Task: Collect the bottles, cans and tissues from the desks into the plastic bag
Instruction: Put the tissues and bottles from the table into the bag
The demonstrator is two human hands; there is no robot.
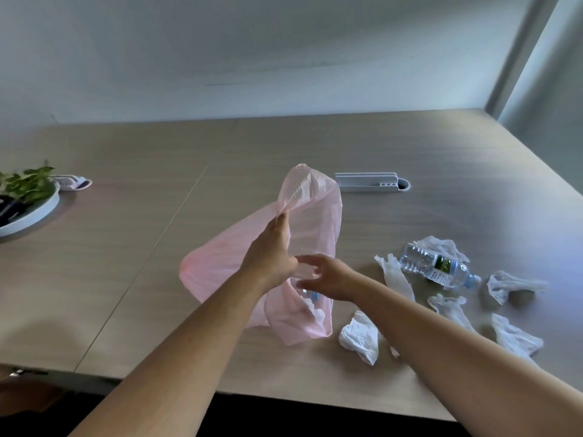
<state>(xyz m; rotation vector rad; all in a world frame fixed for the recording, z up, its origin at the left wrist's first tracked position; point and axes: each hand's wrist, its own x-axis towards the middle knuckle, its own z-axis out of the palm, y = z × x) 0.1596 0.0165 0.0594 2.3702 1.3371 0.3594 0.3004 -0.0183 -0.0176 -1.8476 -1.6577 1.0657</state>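
While left fingers (282, 219) pinch the rim of the bag (315, 200), collecting looks barely begun.

Thumb and fingertips of the left hand (271, 250) are pressed together on the pink film, holding the bag mouth-up above the desk (315, 143). Right fingers (307, 260) are loosely spread and blurred at the mouth, and the right hand (328, 277) holds nothing I can make out. Low in the bag, something white shows through the film, likely a tissue, with a bluish scrap I cannot name. Left to collect: one bottle (438, 268) lying on its side and about six tissues (359, 337) scattered around it, right of the bag. No cans are in view. The bottle's label (441, 264) is green and white, its print too small and turned to read, so no brand can be told.
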